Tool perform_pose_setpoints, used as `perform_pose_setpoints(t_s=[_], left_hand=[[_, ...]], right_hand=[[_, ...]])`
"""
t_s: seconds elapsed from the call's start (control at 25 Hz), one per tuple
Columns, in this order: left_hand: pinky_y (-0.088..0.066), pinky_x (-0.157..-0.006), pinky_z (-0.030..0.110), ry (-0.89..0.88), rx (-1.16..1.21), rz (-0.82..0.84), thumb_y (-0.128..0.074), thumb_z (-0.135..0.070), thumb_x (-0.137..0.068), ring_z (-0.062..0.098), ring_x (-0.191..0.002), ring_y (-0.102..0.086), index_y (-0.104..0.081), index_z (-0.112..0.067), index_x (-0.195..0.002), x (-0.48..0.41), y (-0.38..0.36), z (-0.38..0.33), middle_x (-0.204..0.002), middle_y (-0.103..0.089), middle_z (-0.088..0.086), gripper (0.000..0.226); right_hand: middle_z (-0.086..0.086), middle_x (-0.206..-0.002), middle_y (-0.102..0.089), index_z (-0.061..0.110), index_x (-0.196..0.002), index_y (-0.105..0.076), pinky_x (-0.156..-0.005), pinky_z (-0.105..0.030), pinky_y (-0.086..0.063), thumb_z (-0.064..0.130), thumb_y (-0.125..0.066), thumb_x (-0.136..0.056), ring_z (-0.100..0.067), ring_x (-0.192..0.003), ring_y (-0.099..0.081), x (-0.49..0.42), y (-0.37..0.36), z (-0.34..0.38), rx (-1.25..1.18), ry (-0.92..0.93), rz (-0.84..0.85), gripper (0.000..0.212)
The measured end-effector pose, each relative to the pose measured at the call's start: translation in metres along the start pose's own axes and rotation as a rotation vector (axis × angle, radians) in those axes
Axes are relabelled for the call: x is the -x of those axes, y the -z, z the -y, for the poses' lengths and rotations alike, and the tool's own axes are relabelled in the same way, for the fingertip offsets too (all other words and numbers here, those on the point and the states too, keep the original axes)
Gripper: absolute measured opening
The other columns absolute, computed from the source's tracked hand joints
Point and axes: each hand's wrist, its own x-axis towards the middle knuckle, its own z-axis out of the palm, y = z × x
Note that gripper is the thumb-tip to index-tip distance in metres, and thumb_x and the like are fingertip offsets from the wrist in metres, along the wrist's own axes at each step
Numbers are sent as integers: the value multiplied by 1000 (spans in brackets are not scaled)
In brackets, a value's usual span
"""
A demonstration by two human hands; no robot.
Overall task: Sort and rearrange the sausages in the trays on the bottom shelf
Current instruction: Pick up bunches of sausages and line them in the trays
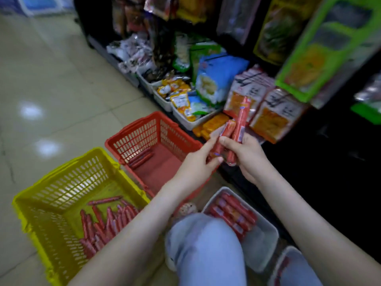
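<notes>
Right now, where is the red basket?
In the head view the red basket stands on the floor left of centre, between the yellow basket and the shelf's white trays; the left hand and right hand hold sausages at its right rim.

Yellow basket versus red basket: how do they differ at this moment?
The yellow basket holds a big heap of sausages; the red basket holds only a few sausages, lying along one wall. The yellow basket sits closer to the camera, the red basket beyond it. Both are slotted plastic and stand on the floor.
</notes>
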Motion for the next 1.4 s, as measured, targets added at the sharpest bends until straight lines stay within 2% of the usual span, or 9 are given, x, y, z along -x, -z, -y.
perform_pose_setpoints(t_s=[0.24,0.36,0.48,0.6,0.72,0.84,1.0,1.2,1.4], left_hand=[[-46,-68,12,-75,224,281,-63,-8,-89,-2,-76,-64,-49,-32,-134,35,-87,-96,-84,-68,-8,53],[-58,-76,34,58,354,456,-63,-13,-91,18,-90,-69,-53,-41,-124,38,-139,-121,-99,-70,11,45],[-58,-82,41,43,143,648,-61,-18,-91,18,-86,-69,-55,-42,-126,45,-205,-130,-91,-68,2,42],[-58,-69,29,75,-100,729,-47,-18,-97,17,-75,-66,-60,-27,-128,56,-271,-129,-89,-67,1,35],[-50,-79,30,31,-367,705,-42,-17,-97,27,-103,-64,-65,-16,-121,64,-331,-106,-114,-67,7,32],[-42,-89,29,107,-519,708,-40,-19,-99,28,-115,-57,-61,-17,-122,72,-372,-64,-124,-64,9,32],[-43,-90,33,273,-637,694,-41,-14,-97,35,-110,-60,-58,-15,-124,82,-392,7,-115,-66,18,33],[-46,-89,37,522,-436,739,-49,-13,-96,38,-111,-58,-59,-11,-127,80,-415,60,-120,-63,21,33],[-40,-93,33,471,-586,745,-44,-15,-99,36,-115,-57,-53,-11,-131,61,-437,102,-124,-62,18,34]], right_hand=[[-17,-98,-65,5,-103,-59,-81,-35,-55,11,-49,-96,-22,-85,-66,133,84,25,-191,42,-192,13],[-13,-97,-70,7,-106,-59,-81,-40,-56,19,-38,-101,-24,-87,-68,185,128,15,-309,-58,-260,25],[-13,-95,-70,2,-111,-58,-79,-43,-57,14,-47,-97,-25,-85,-68,231,181,-13,-368,-140,-385,22],[-15,-88,-66,2,-103,-62,-68,-39,-58,9,-56,-92,-24,-74,-68,267,228,-69,-410,-300,-574,14],[-10,-77,-63,7,-91,-60,-63,-33,-54,0,-56,-91,-21,-64,-64,296,268,-146,-376,-541,-806,8],[-14,-85,-67,5,-100,-61,-72,-39,-55,-3,-54,-89,-27,-75,-65,307,301,-222,-390,-702,-917,14],[-12,-87,-65,7,-98,-63,-84,-46,-53,1,-58,-87,-29,-83,-63,290,304,-314,-272,-849,-866,14],[-11,-94,-62,11,-114,-56,-71,-31,-47,20,-64,-86,-25,-81,-60,254,295,-380,68,-916,-750,30],[-17,-142,-37,8,-150,-9,-107,-42,-35,13,-53,-89,-36,-128,-41,229,284,-413,372,-1023,-572,76]])
